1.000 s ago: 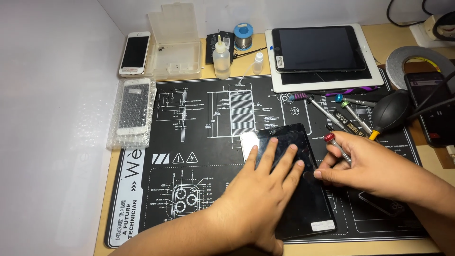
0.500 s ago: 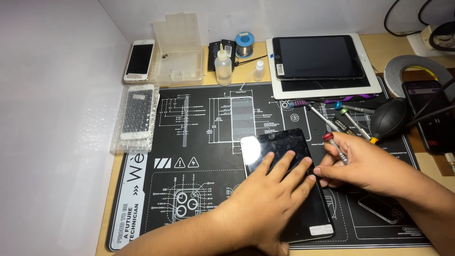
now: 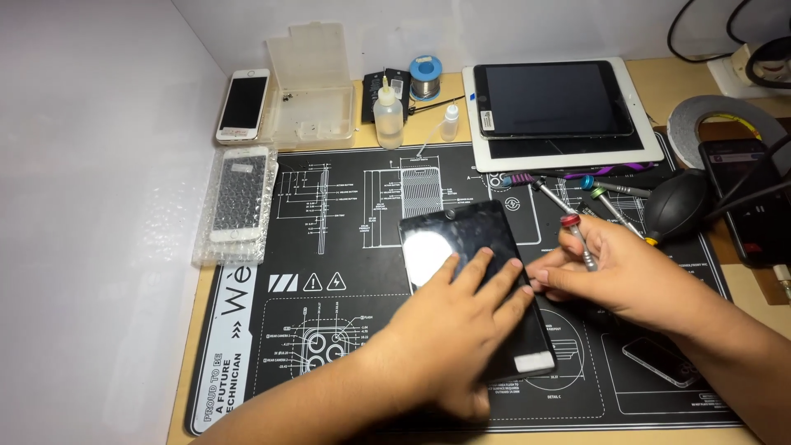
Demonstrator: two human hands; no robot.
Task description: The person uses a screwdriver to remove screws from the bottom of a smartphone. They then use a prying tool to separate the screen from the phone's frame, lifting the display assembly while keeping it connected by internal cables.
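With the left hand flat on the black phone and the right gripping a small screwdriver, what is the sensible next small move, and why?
Probably bring the screwdriver tip down to the black phone edge: the left hand already pins the phone flat on the mat, and the right hand holds the tool right beside it.

Black repair mat (image 3: 346,272) with white diagrams covers the tabletop (image 3: 692,82). White phone (image 3: 243,104) far left at back, clear plastic parts box (image 3: 315,86) beside it, lid up. Bubble-wrapped phone screen (image 3: 237,198) on the mat's left edge. Two small squeeze bottles (image 3: 388,115), solder spool (image 3: 426,76) behind. Two stacked tablets (image 3: 560,111) at back right. Loose screwdrivers (image 3: 614,188), black rubber air blower (image 3: 676,213), grey tape roll (image 3: 700,119), dark phone (image 3: 750,206) far right.
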